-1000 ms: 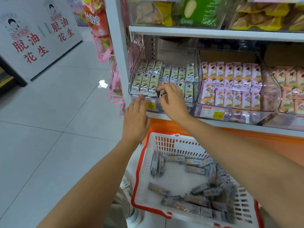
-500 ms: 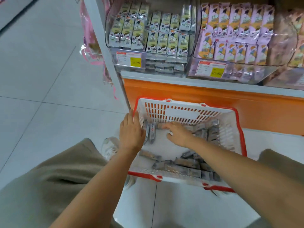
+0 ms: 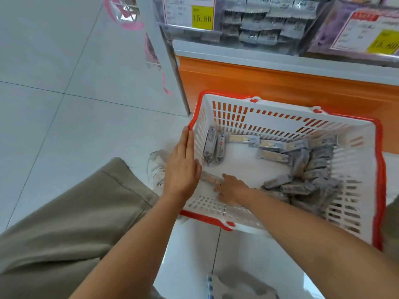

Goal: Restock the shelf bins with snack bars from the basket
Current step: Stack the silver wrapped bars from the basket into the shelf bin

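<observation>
Standing in a shop aisle: pale grey tiled floor (image 3: 64,83), shelf unit with a white shelf edge (image 3: 259,55) over an orange base panel (image 3: 280,83). Clear shelf bin (image 3: 269,24) at the top holds stacked grey bars, with a yellow 15.80 price tag (image 3: 201,17) on its front. A second bin (image 3: 336,24) just to its right looks purple and carries its own price tag (image 3: 384,43); its contents are too blurred to read. White basket (image 3: 269,119) with a red rim sits on the floor, right against the orange panel. Snack bars (image 3: 313,169) are piled mostly in its right half, and two bars (image 3: 213,147) lean on the left wall. Person is crouched, with a khaki trouser leg (image 3: 75,212) and a light shoe (image 3: 156,169) beside the basket. Left hand (image 3: 182,169) lies flat, fingers straight and together, pressed against the outside of the basket's left rim, holding nothing. Right hand (image 3: 234,189) is down inside the basket at the near-left corner, fingers reaching left onto a single bar (image 3: 210,177) lying on the basket floor. It touches the bar, but I can't tell whether the fingers have closed on it; motion blur hides that.
</observation>
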Motion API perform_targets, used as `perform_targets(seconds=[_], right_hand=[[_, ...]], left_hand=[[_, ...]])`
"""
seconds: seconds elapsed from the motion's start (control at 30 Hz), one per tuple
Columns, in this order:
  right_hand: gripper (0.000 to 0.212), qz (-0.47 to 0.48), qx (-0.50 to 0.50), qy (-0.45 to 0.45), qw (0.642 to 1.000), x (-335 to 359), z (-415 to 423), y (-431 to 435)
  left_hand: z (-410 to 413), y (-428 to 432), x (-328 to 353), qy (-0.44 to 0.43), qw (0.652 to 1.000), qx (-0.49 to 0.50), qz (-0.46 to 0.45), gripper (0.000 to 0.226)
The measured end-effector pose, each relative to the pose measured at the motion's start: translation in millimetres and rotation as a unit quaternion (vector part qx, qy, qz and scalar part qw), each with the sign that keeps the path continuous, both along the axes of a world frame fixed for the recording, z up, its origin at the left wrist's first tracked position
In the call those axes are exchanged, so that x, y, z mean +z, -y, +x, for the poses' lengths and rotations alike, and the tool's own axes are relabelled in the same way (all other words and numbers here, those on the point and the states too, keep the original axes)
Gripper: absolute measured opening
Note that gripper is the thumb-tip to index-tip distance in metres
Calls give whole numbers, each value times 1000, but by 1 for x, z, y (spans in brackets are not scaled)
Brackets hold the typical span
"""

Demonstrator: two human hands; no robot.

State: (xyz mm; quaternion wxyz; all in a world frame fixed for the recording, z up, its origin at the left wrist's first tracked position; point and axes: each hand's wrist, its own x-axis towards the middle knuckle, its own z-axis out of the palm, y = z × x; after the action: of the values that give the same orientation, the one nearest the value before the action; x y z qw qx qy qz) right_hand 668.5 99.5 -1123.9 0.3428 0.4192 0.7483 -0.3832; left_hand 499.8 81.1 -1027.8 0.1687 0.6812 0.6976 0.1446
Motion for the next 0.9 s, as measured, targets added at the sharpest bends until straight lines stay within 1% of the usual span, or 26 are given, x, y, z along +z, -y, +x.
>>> perform_targets(seconds=[0.1, 0.23, 0.37, 0.43, 0.47, 0.5, 0.57, 0.67, 0.73, 0.77, 0.8, 0.83, 0.87, 0.9], right_hand=[[52, -9, 25, 21, 999, -11, -3, 3], [52, 5, -6, 13, 1000, -19, -2, 4], [33, 32, -127, -56, 990, -6, 6, -4], [18, 41, -189, -100, 976, 7, 16, -11], [11, 24, -228, -129, 965, 15, 22, -14], [7, -13, -278, -160, 947, 24, 28, -17], [11, -94, -398, -205, 889, 46, 38, -22], [24, -120, -530, -254, 800, 77, 48, -30], [29, -134, -594, -301, 734, 97, 53, -32], [31, -138, -613, -323, 707, 107, 55, -33], [31, -139, -621, -346, 690, 117, 56, -33], [32, -134, -618, -365, 684, 127, 57, -32], [33, -128, -610, -381, 683, 138, 58, -31], [34, -121, -600, -392, 687, 149, 59, -30]], left_hand=[[-1, -1, -2, 2, 1000, -6, 1, 69], [-1, -2, -4, -3, 1000, -4, 2, 68], [0, -1, -5, -21, 1000, 0, 8, 66], [1, -1, -5, -34, 999, 3, 1, 66], [1, -1, -5, -43, 999, 3, -7, 67], [1, -2, -3, -53, 998, 5, -17, 67], [2, -3, 4, -75, 996, 9, -37, 67], [7, -5, 23, -90, 995, 8, -39, 60], [14, -7, 39, -86, 996, -9, -32, 54], [19, -7, 48, -59, 998, -12, -33, 50], [24, -7, 55, 0, 999, -4, -46, 47], [31, -6, 66, 87, 993, 18, -72, 45], [37, -6, 73, 191, 975, 48, -106, 42], [43, -6, 82, 286, 946, 77, -129, 39]])
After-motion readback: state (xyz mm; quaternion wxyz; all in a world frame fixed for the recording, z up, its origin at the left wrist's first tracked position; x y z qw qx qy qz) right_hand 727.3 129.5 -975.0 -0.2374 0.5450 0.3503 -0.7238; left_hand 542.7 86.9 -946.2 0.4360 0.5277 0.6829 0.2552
